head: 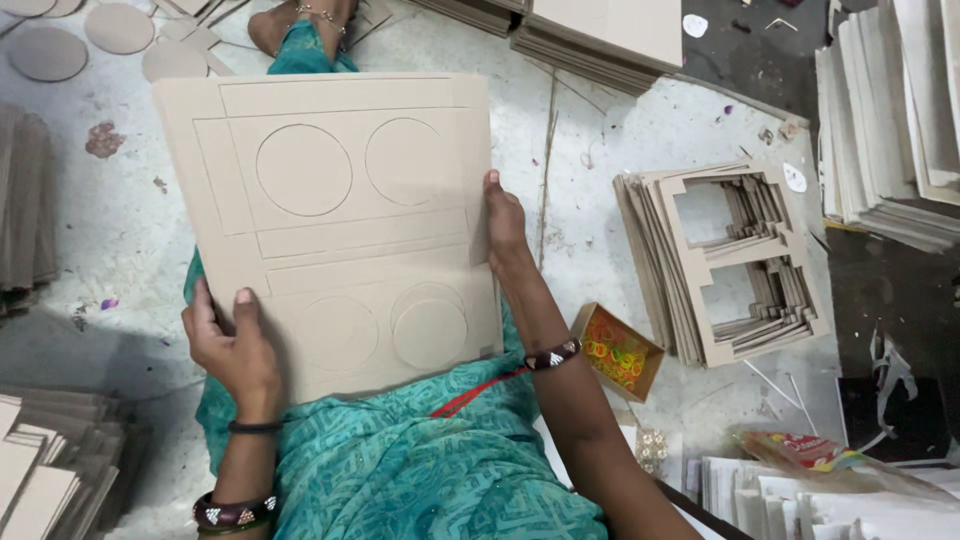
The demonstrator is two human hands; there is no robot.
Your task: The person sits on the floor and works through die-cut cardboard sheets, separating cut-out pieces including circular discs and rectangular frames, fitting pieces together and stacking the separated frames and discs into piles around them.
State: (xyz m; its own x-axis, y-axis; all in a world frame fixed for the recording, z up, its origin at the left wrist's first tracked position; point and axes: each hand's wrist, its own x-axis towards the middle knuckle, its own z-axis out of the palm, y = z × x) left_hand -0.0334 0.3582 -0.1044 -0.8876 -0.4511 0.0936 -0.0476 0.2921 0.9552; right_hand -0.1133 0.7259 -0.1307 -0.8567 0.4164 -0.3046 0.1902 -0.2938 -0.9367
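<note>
Die-cut cardboard sheet sits over the lap, held flat w/ its scored face up toward the camera, prob. so the cut lines can be read: 4 circles & several rectangular panels, all in place, not popped out. It's gripped at 2 opposite spots, which keeps the thin board from sagging.

Left hand at the lower-left corner: thumb on top, other fingers curled under, pinching the edge. Right hand on the right edge at mid-height: thumb on top, fingers wrapped behind, clamped on the board. Both forearms reach fwd from the body, wrists w/ bangles.

Around: small open box of coloured rubber bands just beside the right forearm; stack of punched-out frames further right; loose cardboard discs on the floor top-left; uncut stacks at the top.
</note>
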